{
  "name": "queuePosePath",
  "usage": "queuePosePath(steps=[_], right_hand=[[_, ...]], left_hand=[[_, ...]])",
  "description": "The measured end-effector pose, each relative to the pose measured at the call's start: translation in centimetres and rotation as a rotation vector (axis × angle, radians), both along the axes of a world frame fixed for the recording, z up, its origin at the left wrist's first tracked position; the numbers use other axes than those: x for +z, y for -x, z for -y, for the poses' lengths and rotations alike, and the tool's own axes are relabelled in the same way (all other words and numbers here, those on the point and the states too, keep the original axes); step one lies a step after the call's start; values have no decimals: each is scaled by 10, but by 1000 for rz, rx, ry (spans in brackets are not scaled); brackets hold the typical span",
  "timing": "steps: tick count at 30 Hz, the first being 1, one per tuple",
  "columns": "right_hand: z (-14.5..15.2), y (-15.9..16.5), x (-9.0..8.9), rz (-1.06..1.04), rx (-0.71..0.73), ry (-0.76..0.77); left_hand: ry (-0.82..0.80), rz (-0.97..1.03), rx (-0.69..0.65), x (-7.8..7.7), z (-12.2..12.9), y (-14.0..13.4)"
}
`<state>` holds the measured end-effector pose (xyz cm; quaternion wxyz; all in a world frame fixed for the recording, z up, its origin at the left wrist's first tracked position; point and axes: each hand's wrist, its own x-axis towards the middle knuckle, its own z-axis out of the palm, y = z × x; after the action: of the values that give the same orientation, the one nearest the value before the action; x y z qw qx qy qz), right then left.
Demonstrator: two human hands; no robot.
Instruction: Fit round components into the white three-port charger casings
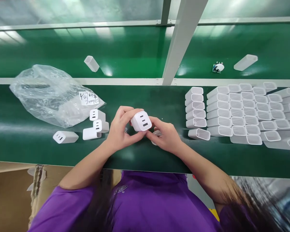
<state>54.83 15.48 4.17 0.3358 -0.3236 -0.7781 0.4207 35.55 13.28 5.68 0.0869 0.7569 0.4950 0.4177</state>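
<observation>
My left hand (pixel 122 129) is closed around a white USB charger (pixel 141 121), its face with two small ports and one wider port tilted up toward me. My right hand (pixel 166 135) grips the same charger at its right edge with thumb and forefinger. Partly hidden under that hand is another white piece (pixel 156 138); I cannot tell if the palm holds it or it lies on the bench. To the left of my hands, several chargers with port faces lie on the green bench, among them one charger (pixel 65 137) lying apart.
A clear plastic bag (pixel 50 96) with a handwritten label lies at left. Rows of open white housings (pixel 219 112) fill the right. Behind the bench rail are a loose housing (pixel 91 63), another housing (pixel 246 62) and a small circuit piece (pixel 217 67). A metal post (pixel 181 38) rises behind.
</observation>
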Motion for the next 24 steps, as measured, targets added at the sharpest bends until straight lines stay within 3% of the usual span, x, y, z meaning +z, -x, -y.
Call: queuePosePath(steps=[13, 24], right_hand=[[-1, -2, 1, 54, -50, -109], [-7, -5, 1, 68, -79, -139]], left_hand=[[7, -24, -57, 1, -2, 0], [110, 113, -114, -1, -3, 1]])
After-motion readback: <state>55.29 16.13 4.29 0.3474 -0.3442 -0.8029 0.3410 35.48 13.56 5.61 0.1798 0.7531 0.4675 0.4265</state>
